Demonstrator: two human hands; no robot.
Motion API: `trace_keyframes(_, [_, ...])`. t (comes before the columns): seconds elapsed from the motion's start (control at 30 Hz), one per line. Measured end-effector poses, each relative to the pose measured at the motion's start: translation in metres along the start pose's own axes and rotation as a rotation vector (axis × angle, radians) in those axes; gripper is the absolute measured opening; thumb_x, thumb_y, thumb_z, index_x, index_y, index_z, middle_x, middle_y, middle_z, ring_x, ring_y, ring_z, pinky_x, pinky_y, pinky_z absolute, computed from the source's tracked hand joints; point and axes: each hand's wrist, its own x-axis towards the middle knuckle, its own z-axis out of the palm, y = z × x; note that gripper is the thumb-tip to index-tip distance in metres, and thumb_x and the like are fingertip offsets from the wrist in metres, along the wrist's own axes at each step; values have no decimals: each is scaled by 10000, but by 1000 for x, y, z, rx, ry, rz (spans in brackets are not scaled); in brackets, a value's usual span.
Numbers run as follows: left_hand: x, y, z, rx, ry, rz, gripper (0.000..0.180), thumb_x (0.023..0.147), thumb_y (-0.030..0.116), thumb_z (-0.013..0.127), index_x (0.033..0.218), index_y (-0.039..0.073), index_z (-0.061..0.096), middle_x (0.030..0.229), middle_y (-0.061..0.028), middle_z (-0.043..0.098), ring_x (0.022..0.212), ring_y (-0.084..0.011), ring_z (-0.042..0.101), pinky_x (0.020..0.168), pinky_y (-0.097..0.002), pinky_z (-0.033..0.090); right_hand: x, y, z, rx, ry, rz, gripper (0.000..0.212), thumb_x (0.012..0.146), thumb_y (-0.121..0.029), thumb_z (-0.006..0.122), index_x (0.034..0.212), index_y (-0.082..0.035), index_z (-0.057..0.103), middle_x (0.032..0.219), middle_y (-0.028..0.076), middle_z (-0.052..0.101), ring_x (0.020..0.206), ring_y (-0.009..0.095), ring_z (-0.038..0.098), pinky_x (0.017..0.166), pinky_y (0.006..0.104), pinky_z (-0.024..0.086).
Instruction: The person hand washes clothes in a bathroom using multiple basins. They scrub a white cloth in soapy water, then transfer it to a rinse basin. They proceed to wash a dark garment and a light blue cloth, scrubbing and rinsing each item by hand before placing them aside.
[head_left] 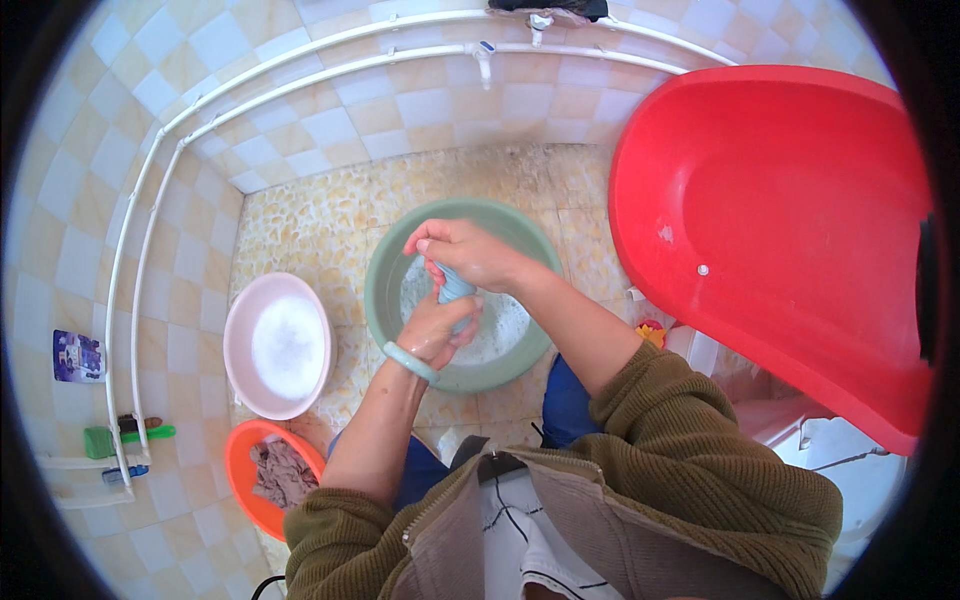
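A light blue cloth (456, 287), twisted into a tight roll, is gripped between my two hands above the green basin (376, 300). My left hand (437, 328), with a pale green bangle (410, 362) on its wrist, is closed round the near end. At the far end, my right hand (470, 255) is closed on the cloth, its fingers bent over it. Foamy water (500, 325) lies in the basin below. How much cloth is inside the fists is hidden.
On the left stand a pale pink basin (234, 345) of suds and an orange basin (240, 470) with a brown cloth (283, 473). A large red tub (760, 200) fills the right. White pipes (330, 72) with a tap (484, 65) cross the tiled wall. Brushes (100, 442) hang at left.
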Motion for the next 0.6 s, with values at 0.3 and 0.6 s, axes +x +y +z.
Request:
trace_keyframes(0.3, [70, -53, -22, 872, 527, 324, 468, 758, 239, 679, 1088, -53, 522, 929, -184, 633, 756, -266, 622, 643, -357, 484, 25, 54, -11, -232, 443, 78, 220, 947, -167, 435, 960, -8, 587, 687, 97, 572, 518, 164, 538, 544, 339, 464])
trace_keyframes(0.6, [74, -59, -18, 896, 611, 340, 490, 762, 253, 673, 1086, -77, 512, 1025, -304, 606, 1003, -434, 581, 838, -443, 463, 40, 82, -9, -463, 607, -10, 242, 941, -178, 426, 926, -6, 595, 792, 182, 626, 738, 311, 604, 712, 415, 468])
